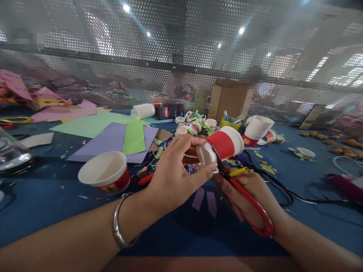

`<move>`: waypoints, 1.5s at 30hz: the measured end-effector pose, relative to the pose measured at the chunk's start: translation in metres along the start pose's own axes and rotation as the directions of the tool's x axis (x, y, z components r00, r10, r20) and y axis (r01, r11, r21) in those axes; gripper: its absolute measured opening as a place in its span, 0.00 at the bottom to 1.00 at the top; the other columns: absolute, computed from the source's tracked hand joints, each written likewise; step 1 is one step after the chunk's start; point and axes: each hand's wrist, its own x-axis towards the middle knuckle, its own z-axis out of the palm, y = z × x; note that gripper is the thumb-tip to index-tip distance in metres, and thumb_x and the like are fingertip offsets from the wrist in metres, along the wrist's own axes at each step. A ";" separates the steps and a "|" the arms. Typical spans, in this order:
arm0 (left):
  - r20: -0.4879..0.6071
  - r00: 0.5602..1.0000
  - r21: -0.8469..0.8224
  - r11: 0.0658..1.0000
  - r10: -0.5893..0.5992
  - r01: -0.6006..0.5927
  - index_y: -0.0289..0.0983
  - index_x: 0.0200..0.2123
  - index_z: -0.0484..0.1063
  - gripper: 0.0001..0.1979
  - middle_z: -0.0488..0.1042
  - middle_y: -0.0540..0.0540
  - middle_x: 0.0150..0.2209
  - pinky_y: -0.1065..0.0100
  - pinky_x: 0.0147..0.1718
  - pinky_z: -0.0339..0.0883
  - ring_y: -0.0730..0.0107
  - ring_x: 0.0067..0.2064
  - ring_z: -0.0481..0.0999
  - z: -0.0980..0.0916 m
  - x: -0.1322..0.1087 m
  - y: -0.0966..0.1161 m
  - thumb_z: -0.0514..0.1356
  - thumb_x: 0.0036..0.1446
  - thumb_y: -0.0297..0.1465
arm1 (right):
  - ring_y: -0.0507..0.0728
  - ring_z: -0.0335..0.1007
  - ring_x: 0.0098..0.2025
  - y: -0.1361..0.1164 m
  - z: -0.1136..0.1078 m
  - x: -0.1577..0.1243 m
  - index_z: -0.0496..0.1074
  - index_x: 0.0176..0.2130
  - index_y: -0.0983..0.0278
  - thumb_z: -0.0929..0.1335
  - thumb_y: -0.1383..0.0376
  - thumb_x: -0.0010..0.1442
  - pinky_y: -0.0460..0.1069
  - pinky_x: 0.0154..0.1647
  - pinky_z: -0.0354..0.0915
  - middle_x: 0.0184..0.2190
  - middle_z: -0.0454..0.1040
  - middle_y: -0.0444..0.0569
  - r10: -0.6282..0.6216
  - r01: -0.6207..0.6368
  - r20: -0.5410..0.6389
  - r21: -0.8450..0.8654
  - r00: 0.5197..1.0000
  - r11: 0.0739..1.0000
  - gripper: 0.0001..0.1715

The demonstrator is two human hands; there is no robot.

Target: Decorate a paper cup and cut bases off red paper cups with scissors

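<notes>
My left hand (178,170) pinches a white paper cup piece (206,154) between thumb and fingers. A red-banded paper cup (224,144) extends right from it, tilted on its side; whether the two are still joined I cannot tell. My right hand (241,192) grips red-handled scissors (251,204), their dark blades against the white piece near my left thumb. A yellow tube-like thing (238,172) shows beside my right fingers. Left of my left hand, another paper cup (113,182) stands upright. Two purple paper strips (211,204) lie below my hands.
Purple (99,141) and green sheets (134,138) lie at left. Small paper crafts (195,127) and scraps cover the middle. Stacked cups (259,128), a cardboard box (230,100), a black cable (279,189) and walnut-like things (344,151) are farther right. A perforated metal screen (159,49) rises behind.
</notes>
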 end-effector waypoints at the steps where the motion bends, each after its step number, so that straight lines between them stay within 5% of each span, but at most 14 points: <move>1: 0.005 1.000 -0.019 1.000 -0.017 0.018 0.38 0.47 0.71 0.17 0.70 0.45 0.46 0.60 0.42 0.81 0.66 0.42 0.79 0.000 0.000 0.000 0.69 0.54 0.31 | 0.49 0.55 0.11 0.000 0.000 0.000 0.62 0.17 0.60 0.70 0.48 0.62 0.44 0.12 0.53 0.08 0.61 0.39 0.003 -0.003 0.000 -0.003 1.000 1.000 0.31; 12: -0.006 0.994 0.039 0.993 -0.107 0.107 0.39 0.42 0.70 0.15 0.75 0.47 0.40 0.66 0.32 0.78 0.67 0.36 0.79 -0.002 0.001 0.003 0.70 0.53 0.34 | 0.49 0.56 0.10 0.000 0.001 0.003 0.65 0.23 0.61 0.72 0.49 0.59 0.43 0.12 0.52 0.10 0.62 0.38 0.064 -0.064 -0.005 0.000 0.998 0.998 0.24; 22: 0.026 0.981 0.013 0.981 -0.194 0.194 0.38 0.43 0.72 0.19 0.80 0.43 0.40 0.63 0.31 0.79 0.64 0.34 0.81 -0.002 0.004 -0.004 0.70 0.52 0.40 | 0.50 0.58 0.11 0.001 0.000 0.007 0.61 0.16 0.60 0.69 0.45 0.61 0.45 0.14 0.56 0.08 0.61 0.40 0.095 -0.095 0.018 -0.009 0.995 0.995 0.33; 33: 0.062 0.979 0.060 0.980 -0.194 0.191 0.39 0.41 0.73 0.16 0.81 0.44 0.39 0.64 0.31 0.78 0.64 0.34 0.81 -0.006 0.004 0.003 0.70 0.53 0.40 | 0.50 0.58 0.10 0.006 0.005 0.005 0.64 0.22 0.60 0.69 0.46 0.62 0.45 0.13 0.55 0.08 0.62 0.38 0.070 -0.070 0.027 0.027 0.997 0.997 0.26; 45: 0.024 0.999 0.185 0.982 -0.041 0.036 0.39 0.42 0.72 0.14 0.75 0.45 0.43 0.63 0.37 0.78 0.60 0.43 0.80 -0.011 0.005 0.000 0.68 0.54 0.36 | 0.49 0.58 0.11 0.004 -0.001 0.007 0.60 0.13 0.60 0.68 0.42 0.61 0.45 0.14 0.54 0.07 0.59 0.40 0.089 -0.090 0.051 0.033 0.995 0.995 0.36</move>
